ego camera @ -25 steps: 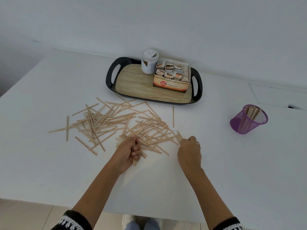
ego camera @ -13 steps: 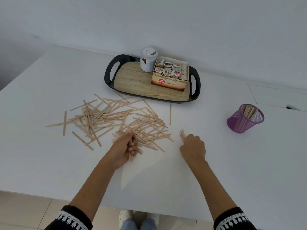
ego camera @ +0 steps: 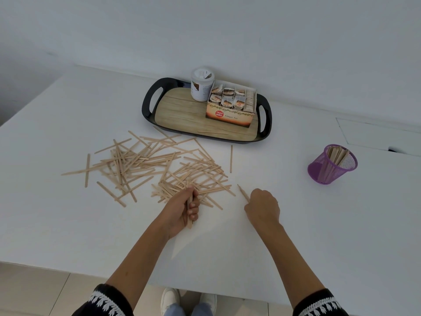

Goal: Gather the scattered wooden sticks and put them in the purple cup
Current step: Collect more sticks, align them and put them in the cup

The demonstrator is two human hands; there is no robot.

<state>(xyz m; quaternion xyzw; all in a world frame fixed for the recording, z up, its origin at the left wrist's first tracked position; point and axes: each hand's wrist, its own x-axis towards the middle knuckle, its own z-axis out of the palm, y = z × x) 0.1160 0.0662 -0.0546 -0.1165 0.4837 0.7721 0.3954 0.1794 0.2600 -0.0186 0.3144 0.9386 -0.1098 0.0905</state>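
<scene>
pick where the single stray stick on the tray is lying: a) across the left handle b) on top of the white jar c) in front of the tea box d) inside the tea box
c: the stray stick lies flat on the tray floor just in front of the ginger tea box.

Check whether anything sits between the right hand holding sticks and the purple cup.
Nothing visible does. The right hand grips wooden sticks, and only bare white table lies between it and the purple mesh cup. The black tray sits farther back, off that path.

White table point(ego camera: 68, 224) holds scattered sticks point(ego camera: 141, 160), tray point(ego camera: 148, 103), purple cup point(ego camera: 319, 172).
</scene>
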